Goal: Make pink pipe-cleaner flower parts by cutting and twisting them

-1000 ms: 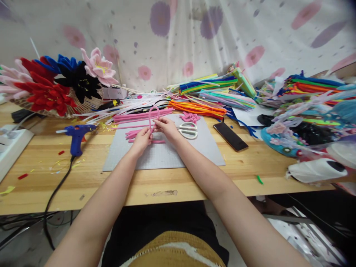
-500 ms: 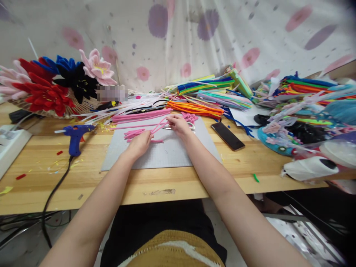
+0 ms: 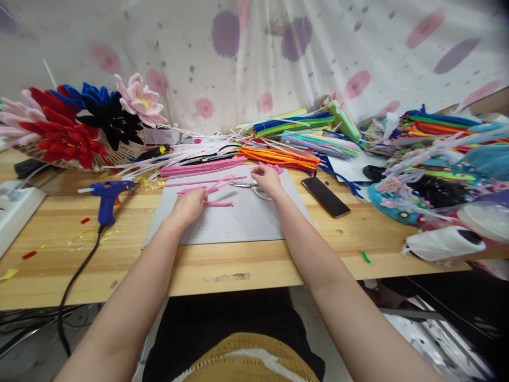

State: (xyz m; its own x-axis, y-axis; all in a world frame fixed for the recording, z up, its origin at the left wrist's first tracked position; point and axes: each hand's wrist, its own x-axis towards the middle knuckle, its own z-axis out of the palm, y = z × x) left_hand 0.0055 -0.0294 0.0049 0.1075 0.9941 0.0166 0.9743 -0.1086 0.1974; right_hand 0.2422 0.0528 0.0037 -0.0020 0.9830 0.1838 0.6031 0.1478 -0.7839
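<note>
A long, fuzzy, rose-pink craft stem [image 3: 221,182] is doubled over into a slim, slightly slack loop. It is soft-looking, evenly coloured and roughly as thick as its neighbours. It slants above a flat grey cutting mat [image 3: 242,225], its rounded end toward the right hand and its lower end in the left hand [image 3: 190,206]. The left hand's grip is narrow, fingers closed around the stem. The right hand [image 3: 267,179] hovers well apart from the left, fingers curled in above a pair of white-handled scissors [image 3: 260,192]; whether anything is pinched there, I cannot tell. The scissors' metal blades point left, toward the loop.

More pink stems lie around the left hand: a short straight pink piece [image 3: 221,203] on its right, a long thin pink stem [image 3: 170,184] beyond it, and a thick row of pink stems [image 3: 202,167] along the mat's far edge. Small folded pink pieces [image 3: 274,167] show just past the right hand. Behind the mat sits a bright orange bundle of stems [image 3: 278,155]. A black phone [image 3: 326,196] rests on the pale wooden table [image 3: 254,270] to the right; a blue glue gun [image 3: 106,200] lies to the left.
</note>
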